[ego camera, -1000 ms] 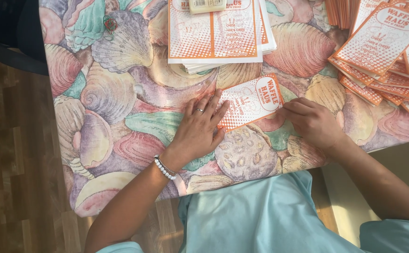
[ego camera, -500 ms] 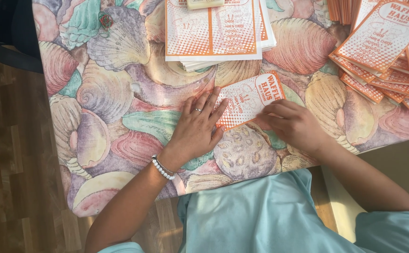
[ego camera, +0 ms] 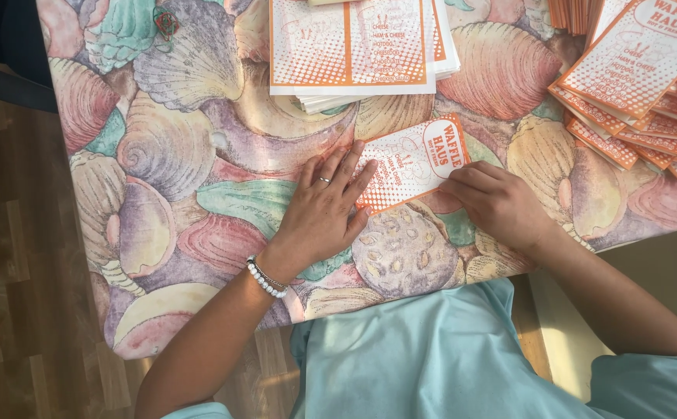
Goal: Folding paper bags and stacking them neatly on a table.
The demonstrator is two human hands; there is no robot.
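A folded orange-and-white paper leaflet (ego camera: 414, 159) lies on the seashell-patterned tablecloth (ego camera: 183, 155). My left hand (ego camera: 325, 206), with a ring and a white bead bracelet, lies flat with spread fingers on the leaflet's left end. My right hand (ego camera: 497, 203) presses its curled fingers on the leaflet's lower right edge. Neither hand lifts the leaflet off the table.
A stack of unfolded orange-and-white sheets (ego camera: 358, 46) lies at the top centre. A fanned pile of folded leaflets (ego camera: 637, 74) fills the top right. An orange paper clip (ego camera: 166, 22) rests at the top left. Wooden floor (ego camera: 12, 271) shows to the left of the table edge.
My right hand has slid left along the leaflet's lower edge, closer to my left hand. The left hand stays flat on the leaflet's left end.
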